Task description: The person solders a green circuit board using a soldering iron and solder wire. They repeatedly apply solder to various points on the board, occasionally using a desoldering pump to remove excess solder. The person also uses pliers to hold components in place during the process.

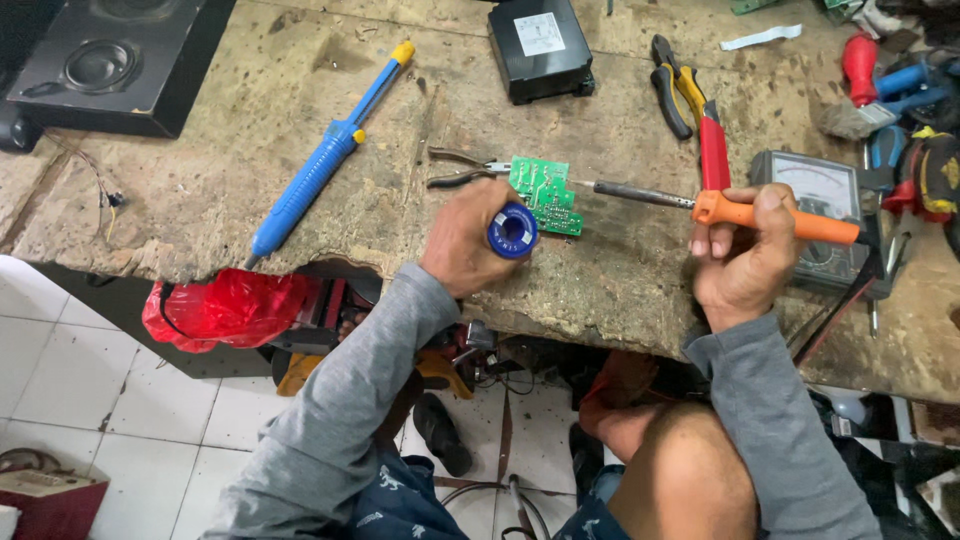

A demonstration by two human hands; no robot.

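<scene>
left hand [465, 240], fingers closed around a blue spool of solder wire [513, 230], held just above the near edge of the worn surface [250, 90]. right hand [745, 255], fingers closed around the orange handle of a soldering iron [720, 207], whose metal shaft points left toward a green circuit board [545, 193]. the board lies flat near the middle of the near edge, just beyond the spool; whether the tip touches it cannot be told. small pliers [460, 167] lie touching the board's left side. blue desoldering pump [325, 160], diagonal, toward the left part of the surface. black box [540, 45] at the far edge; black speaker [110, 60] at the far left corner. red-and-yellow pliers [690, 100] and an analogue meter [820, 195] lie toward the right edge.
</scene>
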